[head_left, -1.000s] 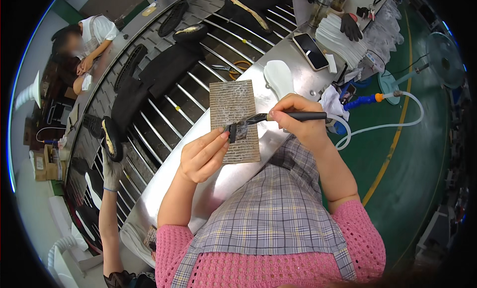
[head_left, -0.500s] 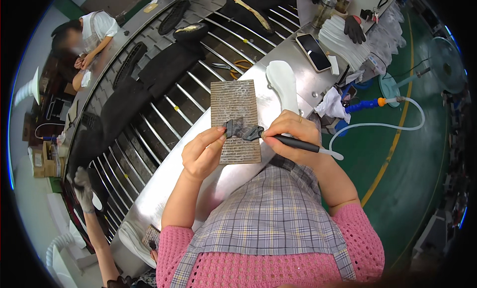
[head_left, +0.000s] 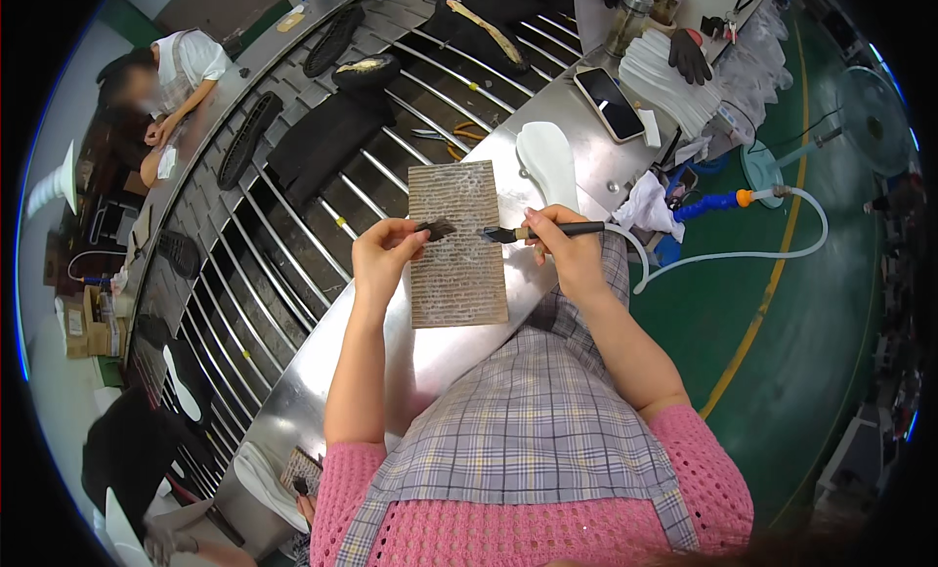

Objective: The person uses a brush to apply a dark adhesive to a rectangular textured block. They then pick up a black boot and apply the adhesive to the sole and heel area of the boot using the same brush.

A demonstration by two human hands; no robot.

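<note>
My left hand [head_left: 379, 264] pinches a small dark flat piece [head_left: 437, 229] between thumb and fingertips, over the left side of a ridged, worn brown board [head_left: 459, 288]. My right hand [head_left: 570, 252] grips a brush [head_left: 584, 229] with a black handle, its dark tip pointing left over the board. A white hose runs from the handle's end. Tip and piece are apart, with a short gap of board between them. A white foot-shaped form [head_left: 549, 161] lies just beyond my right hand on the metal bench [head_left: 371, 337].
A roller conveyor [head_left: 303, 259] runs along the left, carrying black shoe uppers [head_left: 332, 142] and a black sole [head_left: 249, 137]. Orange-handled scissors [head_left: 467, 132] lie among the rollers. A phone [head_left: 611, 105] rests at the back right. Another person [head_left: 171, 88] sits across the conveyor.
My hands have moved apart, taking the brush tip away from the dark piece. A long black upper has left the conveyor's middle; a black item now appears at lower left, where a gloved hand was.
</note>
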